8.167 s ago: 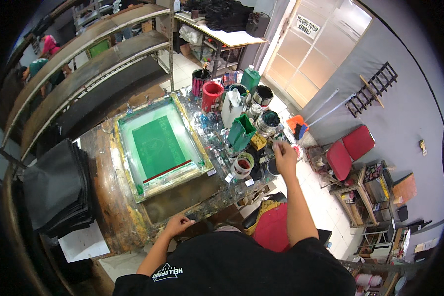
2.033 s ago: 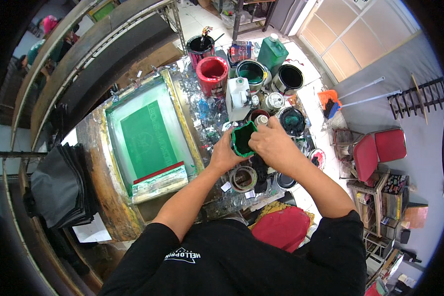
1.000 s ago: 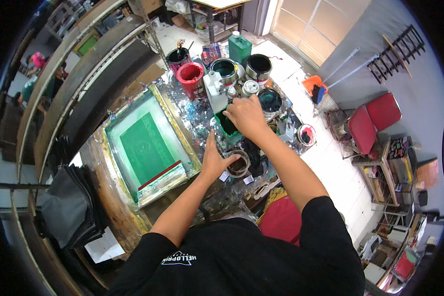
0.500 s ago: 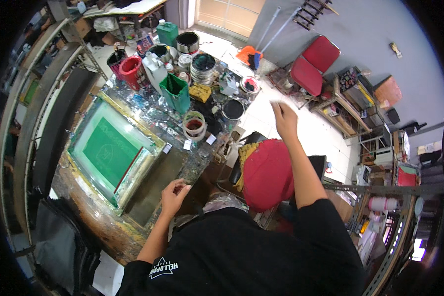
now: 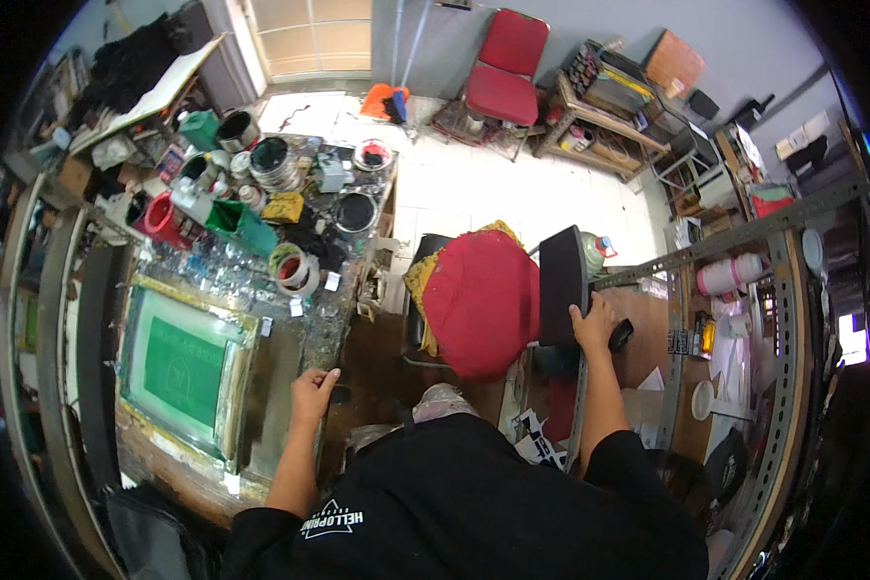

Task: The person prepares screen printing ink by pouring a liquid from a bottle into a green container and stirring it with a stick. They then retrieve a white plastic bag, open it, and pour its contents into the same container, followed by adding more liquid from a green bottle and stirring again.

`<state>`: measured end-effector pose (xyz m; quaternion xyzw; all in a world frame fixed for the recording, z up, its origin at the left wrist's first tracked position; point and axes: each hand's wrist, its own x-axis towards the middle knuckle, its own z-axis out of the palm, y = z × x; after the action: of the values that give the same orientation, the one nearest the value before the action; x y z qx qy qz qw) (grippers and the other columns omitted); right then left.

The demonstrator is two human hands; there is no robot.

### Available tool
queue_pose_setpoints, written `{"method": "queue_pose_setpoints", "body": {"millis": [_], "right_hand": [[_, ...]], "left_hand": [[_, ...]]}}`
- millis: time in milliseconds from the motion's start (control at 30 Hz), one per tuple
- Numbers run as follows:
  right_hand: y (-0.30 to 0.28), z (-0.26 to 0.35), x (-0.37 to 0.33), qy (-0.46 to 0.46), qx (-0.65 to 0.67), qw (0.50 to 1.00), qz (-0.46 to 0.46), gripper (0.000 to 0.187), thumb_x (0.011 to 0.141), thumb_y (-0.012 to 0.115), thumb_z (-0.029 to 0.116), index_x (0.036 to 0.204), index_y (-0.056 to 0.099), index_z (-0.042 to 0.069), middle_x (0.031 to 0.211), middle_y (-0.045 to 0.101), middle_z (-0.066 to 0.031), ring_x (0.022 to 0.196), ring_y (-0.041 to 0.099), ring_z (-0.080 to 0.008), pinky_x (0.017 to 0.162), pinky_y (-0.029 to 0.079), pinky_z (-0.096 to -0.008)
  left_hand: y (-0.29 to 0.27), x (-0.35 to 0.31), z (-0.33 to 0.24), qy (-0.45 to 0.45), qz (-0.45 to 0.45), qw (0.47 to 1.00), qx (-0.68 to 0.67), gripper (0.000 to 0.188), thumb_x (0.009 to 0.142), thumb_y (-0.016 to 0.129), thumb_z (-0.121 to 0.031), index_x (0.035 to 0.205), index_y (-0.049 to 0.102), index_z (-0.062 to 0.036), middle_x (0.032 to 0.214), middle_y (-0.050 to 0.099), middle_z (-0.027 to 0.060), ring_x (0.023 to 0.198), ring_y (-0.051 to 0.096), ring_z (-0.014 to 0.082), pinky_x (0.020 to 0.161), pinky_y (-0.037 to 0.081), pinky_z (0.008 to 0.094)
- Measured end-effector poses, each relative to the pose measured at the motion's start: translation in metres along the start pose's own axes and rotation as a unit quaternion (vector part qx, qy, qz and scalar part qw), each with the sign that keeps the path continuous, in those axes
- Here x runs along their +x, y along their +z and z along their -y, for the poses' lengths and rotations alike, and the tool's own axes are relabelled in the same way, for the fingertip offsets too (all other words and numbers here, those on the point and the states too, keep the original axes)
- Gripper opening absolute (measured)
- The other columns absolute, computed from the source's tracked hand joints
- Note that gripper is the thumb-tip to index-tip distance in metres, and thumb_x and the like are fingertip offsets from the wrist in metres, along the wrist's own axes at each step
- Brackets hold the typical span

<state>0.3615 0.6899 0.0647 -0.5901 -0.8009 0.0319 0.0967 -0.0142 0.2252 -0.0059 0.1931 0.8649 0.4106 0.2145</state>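
My right hand (image 5: 594, 324) is closed at the lower right corner of a flat black panel (image 5: 563, 280), thumb on its face. The panel stands beside a round red cushion-like top (image 5: 483, 304) with yellow cloth under its rim. My left hand (image 5: 314, 394) hovers by the right edge of the paint-stained worktable (image 5: 271, 372), thumb and fingers drawn together with nothing showing in them. Left of that hand lies a framed printing screen (image 5: 186, 367) with a green middle.
Paint cans and tubs, a red bucket (image 5: 167, 220) and a green jug (image 5: 242, 227) crowd the table's far part. On the right stands a metal shelf rack (image 5: 778, 319) with a pink roll (image 5: 730, 275). A red chair (image 5: 505, 72) is at the far wall.
My view has turned to the right. My right hand has come down and back from over the floor onto the black panel. The left hand's fingers have drawn together.
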Motion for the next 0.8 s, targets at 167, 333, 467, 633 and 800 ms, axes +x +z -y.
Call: {"method": "queue_pose_setpoints", "body": {"millis": [167, 333, 467, 633, 800], "right_hand": [[0.024, -0.018, 0.025, 0.035, 0.022, 0.995, 0.09, 0.078, 0.087, 0.076, 0.035, 0.145, 0.043, -0.005, 0.14, 0.052, -0.0308, 0.129, 0.05, -0.048, 0.11, 0.041, -0.0509], [0.031, -0.02, 0.037, 0.055, 0.087, 0.986, 0.133, 0.077, 0.087, 0.076, 0.031, 0.145, 0.039, -0.005, 0.133, 0.057, -0.0304, 0.124, 0.055, -0.0468, 0.104, 0.046, -0.0514], [0.047, -0.021, 0.039, 0.105, 0.139, 0.98, 0.099, 0.063, 0.09, 0.073, 0.028, 0.135, 0.042, -0.003, 0.126, 0.06, -0.0347, 0.116, 0.059, -0.052, 0.097, 0.048, -0.0534], [0.085, -0.044, 0.045, 0.087, 0.202, 0.969, 0.116, 0.056, 0.094, 0.068, 0.018, 0.137, 0.04, -0.003, 0.125, 0.061, -0.0342, 0.117, 0.061, -0.0502, 0.098, 0.048, -0.0506], [0.1, -0.049, 0.048, 0.095, 0.19, 0.971, 0.105, 0.057, 0.096, 0.066, 0.017, 0.141, 0.037, -0.004, 0.123, 0.063, -0.0333, 0.115, 0.062, -0.0499, 0.096, 0.049, -0.0513]], "left_hand": [[0.013, 0.014, -0.036, 0.005, -0.006, 0.996, 0.088, 0.049, 0.089, 0.078, -0.044, 0.077, 0.07, 0.0025, 0.065, 0.068, 0.0153, 0.059, 0.065, 0.0235, 0.059, 0.051, 0.0373], [0.03, 0.015, -0.203, 0.134, 0.266, 0.952, -0.066, 0.044, 0.102, 0.059, -0.038, 0.086, 0.075, -0.0011, 0.086, 0.071, 0.0125, 0.082, 0.069, 0.0242, 0.075, 0.053, 0.0358], [0.019, -0.011, -0.416, 0.424, 0.577, 0.625, -0.312, 0.074, 0.108, 0.022, -0.056, 0.121, 0.073, -0.0051, 0.121, 0.062, 0.0185, 0.119, 0.054, 0.0352, 0.109, 0.034, 0.0505], [0.027, -0.095, -0.543, 0.051, 0.831, 0.279, -0.478, 0.061, 0.107, 0.045, -0.048, 0.146, 0.044, -0.001, 0.15, 0.048, 0.017, 0.137, 0.045, 0.02, 0.118, 0.03, 0.0381], [0.078, -0.158, -0.564, -0.175, 0.767, 0.072, -0.613, 0.07, 0.108, 0.042, -0.053, 0.148, 0.044, 0.0045, 0.144, 0.056, 0.0181, 0.128, 0.053, 0.0156, 0.112, 0.037, 0.0373]]}}
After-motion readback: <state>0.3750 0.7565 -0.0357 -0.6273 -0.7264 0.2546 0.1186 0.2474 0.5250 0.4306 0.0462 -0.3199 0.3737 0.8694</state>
